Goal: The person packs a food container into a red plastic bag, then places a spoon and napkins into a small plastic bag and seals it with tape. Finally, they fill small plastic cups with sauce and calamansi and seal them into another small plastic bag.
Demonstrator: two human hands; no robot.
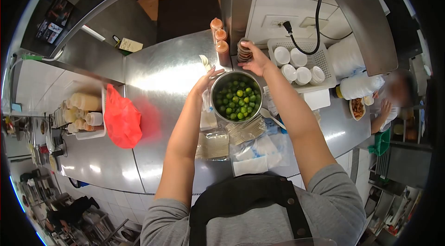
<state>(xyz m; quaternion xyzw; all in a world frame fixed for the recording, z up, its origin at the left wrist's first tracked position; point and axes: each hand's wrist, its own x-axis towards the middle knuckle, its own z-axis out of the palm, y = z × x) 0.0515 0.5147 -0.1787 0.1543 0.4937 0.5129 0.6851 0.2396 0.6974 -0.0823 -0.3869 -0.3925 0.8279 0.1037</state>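
Far left on the steel table (157, 74) sits a cluster of pale, soft-looking plastic tubs (83, 102). Beside them slumps a crumpled, glossy red plastic bag (121, 121).

The person's left hand (206, 81) lies against the outer wall of the round steel bowl (237, 72), its grip released and the fingers spread. I'd say it should only steady the bowl, since the polished table would let it slide under a harder push. Below the wrist lie clear packets of thin wooden sticks (212, 146). The bowl is heaped with small, smooth green limes (236, 100).

Just behind the bowl stand three orange squeeze bottles (223, 51) in a row. Next to them the right hand (256, 60) is clenched around a stack of small brown dishes (243, 52), held up beyond the bowl's far rim. The stack looks tall and loose, so I'd hold it upright with fingers on both sides.

Further right, a white perforated tray (320, 44) holds upturned white cups (296, 63). At the table's right end, another person's hand (384, 107) rests near a dish of food.
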